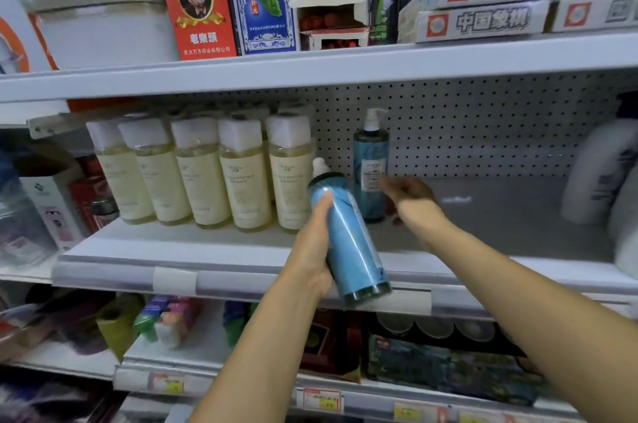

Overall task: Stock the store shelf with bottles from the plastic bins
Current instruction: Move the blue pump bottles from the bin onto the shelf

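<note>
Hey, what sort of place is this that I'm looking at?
Most likely a small retail shop: white metal shelves with a perforated back panel, yellow price tags on the lower shelf edge, and a faced row of identical pale yellow plastic bottles with white caps all point to it.

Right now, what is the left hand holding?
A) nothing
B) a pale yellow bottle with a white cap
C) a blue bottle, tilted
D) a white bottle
C: the left hand grips a tilted blue bottle in front of the shelf, while the pale yellow bottles stand untouched in their row.
</note>
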Demonstrator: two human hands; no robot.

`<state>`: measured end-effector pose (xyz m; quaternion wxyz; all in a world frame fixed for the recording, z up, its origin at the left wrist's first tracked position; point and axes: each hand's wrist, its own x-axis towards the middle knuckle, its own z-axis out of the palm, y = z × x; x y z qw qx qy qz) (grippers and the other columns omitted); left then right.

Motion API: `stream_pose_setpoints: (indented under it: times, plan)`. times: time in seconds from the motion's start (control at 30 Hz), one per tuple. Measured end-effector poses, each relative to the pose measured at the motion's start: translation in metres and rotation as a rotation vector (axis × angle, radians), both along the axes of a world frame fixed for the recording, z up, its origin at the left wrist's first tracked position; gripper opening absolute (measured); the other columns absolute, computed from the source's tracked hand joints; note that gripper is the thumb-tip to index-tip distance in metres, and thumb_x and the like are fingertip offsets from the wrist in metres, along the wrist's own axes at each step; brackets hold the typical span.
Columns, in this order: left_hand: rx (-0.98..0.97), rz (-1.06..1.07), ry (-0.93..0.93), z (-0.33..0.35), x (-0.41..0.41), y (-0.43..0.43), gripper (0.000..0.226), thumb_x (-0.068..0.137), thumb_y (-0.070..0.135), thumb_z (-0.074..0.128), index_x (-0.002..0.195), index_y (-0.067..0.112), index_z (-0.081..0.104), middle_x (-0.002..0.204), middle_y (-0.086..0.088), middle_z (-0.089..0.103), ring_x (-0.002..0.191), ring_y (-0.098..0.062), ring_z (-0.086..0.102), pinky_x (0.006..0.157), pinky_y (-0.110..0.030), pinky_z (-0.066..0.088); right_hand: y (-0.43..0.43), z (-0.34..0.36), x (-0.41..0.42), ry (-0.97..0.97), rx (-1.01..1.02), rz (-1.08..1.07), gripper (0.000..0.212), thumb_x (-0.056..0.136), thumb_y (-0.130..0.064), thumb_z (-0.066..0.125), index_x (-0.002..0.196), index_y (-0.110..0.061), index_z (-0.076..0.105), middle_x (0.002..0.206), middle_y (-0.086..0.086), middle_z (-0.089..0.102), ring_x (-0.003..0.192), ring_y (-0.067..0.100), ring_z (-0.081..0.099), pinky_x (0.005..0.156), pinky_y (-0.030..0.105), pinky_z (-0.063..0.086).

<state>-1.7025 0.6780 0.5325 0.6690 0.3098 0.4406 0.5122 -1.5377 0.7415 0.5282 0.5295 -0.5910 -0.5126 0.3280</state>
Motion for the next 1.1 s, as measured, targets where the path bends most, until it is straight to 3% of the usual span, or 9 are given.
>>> stream_pose_setpoints:
  times: [0.1,0.2,0.3,0.43,0.57,0.73,0.83,0.97,1.1]
  plan:
    - [0.032,0.079,-0.042,0.011,0.007,-0.003,0.035,0.099,0.04,0.049,0.104,0.01,0.066,0.086,-0.012,0.073,0.079,-0.027,0.068,0.081,-0.044,0.057,-0.042,0.013,-0.003,0.028,-0.126,0.34,0.065,0.082,-0.068,0.053,0.102,-0.008,0.065,0.081,0.007,0.069,0.063,0.02,0.063,0.054,0.03,0.049]
    - [0.085,0.09,-0.044,0.017,0.015,-0.009,0.035,0.104,0.035,0.047,0.099,0.007,0.066,0.07,-0.008,0.074,0.064,-0.02,0.071,0.067,-0.04,0.057,-0.065,0.023,-0.005,-0.196,-0.096,0.532,0.042,0.086,-0.051,0.066,0.112,-0.019,0.059,0.095,-0.001,0.069,0.077,0.015,0.068,0.058,0.033,0.055]
    - [0.138,0.077,0.007,0.027,0.019,-0.016,0.035,0.105,0.036,0.044,0.106,0.007,0.064,0.076,-0.006,0.074,0.07,-0.02,0.071,0.065,-0.039,0.058,-0.074,0.022,-0.002,-0.326,-0.049,0.61,0.047,0.08,-0.039,0.079,0.119,-0.028,0.057,0.107,-0.004,0.072,0.093,0.012,0.071,0.071,0.037,0.061]
    - [0.25,0.086,0.082,0.036,0.018,-0.021,0.046,0.094,0.046,0.061,0.122,0.011,0.058,0.105,-0.01,0.073,0.087,-0.022,0.074,0.076,-0.042,0.062,-0.081,0.022,-0.009,-0.259,0.04,0.547,0.043,0.077,-0.039,0.081,0.114,-0.03,0.059,0.104,-0.008,0.072,0.089,0.005,0.069,0.067,0.024,0.056]
    - [0.363,0.076,0.247,0.048,0.016,-0.02,0.091,0.051,0.058,0.082,0.127,0.018,0.053,0.117,-0.006,0.071,0.102,-0.023,0.071,0.085,-0.044,0.059,-0.075,0.027,-0.018,-0.385,0.099,0.43,0.063,0.062,-0.058,0.079,0.115,-0.031,0.058,0.104,-0.008,0.07,0.095,0.009,0.069,0.083,0.035,0.058]
    - [0.396,-0.019,0.23,0.067,0.008,-0.008,0.078,0.071,0.054,0.074,0.128,0.004,0.057,0.114,-0.014,0.073,0.101,-0.028,0.072,0.089,-0.047,0.059,-0.082,0.031,-0.011,-0.152,0.086,0.538,0.04,0.08,-0.024,0.079,0.117,-0.021,0.064,0.105,-0.005,0.073,0.095,0.005,0.069,0.081,0.022,0.055]
    - [0.433,0.036,0.242,0.069,0.012,0.001,0.07,0.076,0.048,0.073,0.123,0.0,0.056,0.11,-0.016,0.072,0.097,-0.029,0.073,0.086,-0.047,0.059,-0.08,0.029,-0.012,-0.107,0.116,0.475,0.04,0.078,-0.026,0.082,0.113,-0.024,0.063,0.104,-0.008,0.072,0.093,0.001,0.068,0.076,0.017,0.054]
    - [0.493,0.124,0.207,0.073,0.022,0.012,0.049,0.085,0.044,0.071,0.115,0.008,0.057,0.108,-0.01,0.072,0.093,-0.022,0.071,0.08,-0.039,0.06,-0.076,0.026,-0.012,-0.261,0.102,0.41,0.056,0.069,-0.035,0.088,0.114,-0.028,0.054,0.107,-0.012,0.066,0.095,0.001,0.064,0.078,0.019,0.054]
    - [0.545,0.112,0.252,0.065,0.032,0.017,0.065,0.075,0.056,0.071,0.121,0.012,0.06,0.11,-0.007,0.073,0.102,-0.023,0.07,0.094,-0.046,0.056,-0.061,0.018,-0.008,-0.225,0.082,0.303,0.059,0.067,-0.031,0.089,0.115,-0.021,0.056,0.107,-0.007,0.066,0.099,0.008,0.063,0.074,0.02,0.05]
